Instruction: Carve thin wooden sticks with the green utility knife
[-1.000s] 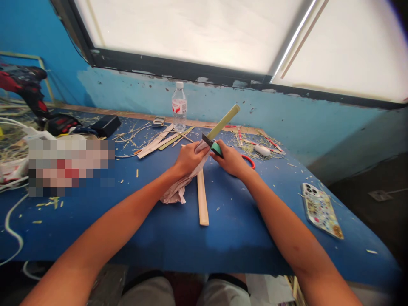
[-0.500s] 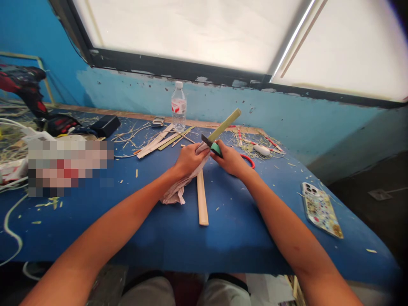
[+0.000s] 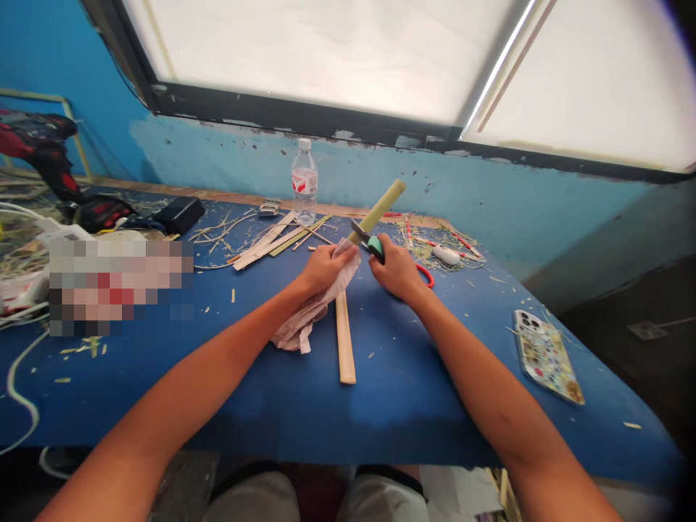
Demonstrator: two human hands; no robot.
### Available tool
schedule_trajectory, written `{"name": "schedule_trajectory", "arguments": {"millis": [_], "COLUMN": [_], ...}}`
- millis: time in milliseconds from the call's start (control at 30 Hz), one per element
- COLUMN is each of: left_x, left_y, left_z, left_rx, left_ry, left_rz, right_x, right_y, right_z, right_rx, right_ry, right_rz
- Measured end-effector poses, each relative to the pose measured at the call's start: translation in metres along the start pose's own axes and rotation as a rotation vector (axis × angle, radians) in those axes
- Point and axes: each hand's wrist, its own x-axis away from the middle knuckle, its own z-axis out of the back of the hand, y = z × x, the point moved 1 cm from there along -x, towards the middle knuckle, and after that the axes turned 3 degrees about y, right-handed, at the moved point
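My left hand (image 3: 326,268) is closed around a green bamboo strip (image 3: 383,204) with a crumpled pale cloth (image 3: 304,319) wrapped about its lower part. The strip slants up and away to the right. In my right hand (image 3: 396,268) is a knife (image 3: 376,246) with a green and black handle, its dark blade lying against the strip just above the cloth. Below the hands a pale bamboo strip (image 3: 344,341) lies on the blue table (image 3: 435,406). Part of the knife handle is hidden by my fingers.
A water bottle (image 3: 305,181) stands at the back beside several loose strips (image 3: 266,243). Shavings and a white mouse-shaped object (image 3: 446,254) lie back right, a phone (image 3: 548,357) at the right. A cordless drill (image 3: 59,163) and black box (image 3: 179,214) are at the left.
My right hand and the knife have shifted slightly right, and the blade sits a little farther up the strip. The strip's tip has moved slightly left; the cloth hangs a bit lower.
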Motion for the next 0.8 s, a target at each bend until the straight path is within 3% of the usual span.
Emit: {"name": "schedule_trajectory", "arguments": {"millis": [167,533,800], "left_x": [0.001,0.003,0.01], "left_y": [0.007,0.006,0.014], "left_z": [0.002,0.0,-0.007], "left_rx": [0.159,0.113,0.145], "left_ry": [-0.058,-0.128,-0.2], "left_rz": [0.044,0.07,0.135], "right_x": [-0.007,-0.013,-0.021], "right_y": [0.014,0.025,0.069], "right_z": [0.009,0.017,0.036], "right_rx": [0.135,0.246,0.244], "right_ry": [0.193,0.181,0.259], "right_rz": [-0.205,-0.252,-0.355]}}
